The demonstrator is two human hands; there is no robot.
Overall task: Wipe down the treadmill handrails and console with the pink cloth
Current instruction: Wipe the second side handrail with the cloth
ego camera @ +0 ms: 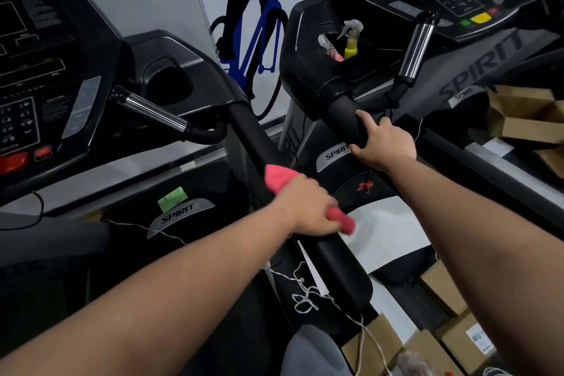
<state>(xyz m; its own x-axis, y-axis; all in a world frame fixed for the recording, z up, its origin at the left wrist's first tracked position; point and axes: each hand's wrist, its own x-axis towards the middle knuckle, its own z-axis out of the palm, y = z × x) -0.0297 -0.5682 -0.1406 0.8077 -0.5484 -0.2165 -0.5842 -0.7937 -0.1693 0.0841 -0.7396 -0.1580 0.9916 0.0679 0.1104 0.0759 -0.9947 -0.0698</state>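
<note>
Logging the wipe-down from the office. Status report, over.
Left hand grips pink cloth on left treadmill's handrail. Right hand grips right treadmill's handrail. Loose white string near left rail's end.

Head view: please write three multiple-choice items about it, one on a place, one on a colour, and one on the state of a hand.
1. Where does the spray bottle stand?
A. in the console pocket of the right treadmill
B. on the floor
C. on a chair

2. What colour is the cloth that the left hand holds?
A. blue
B. pink
C. white

3. What is the right hand doing?
A. holding the spray bottle
B. hanging free
C. gripping a black handrail

Answers:
1 A, its trigger head sticks up out of that pocket.
2 B, pink fabric shows on both sides of the hand.
3 C, its fingers curl round the rail.
</note>
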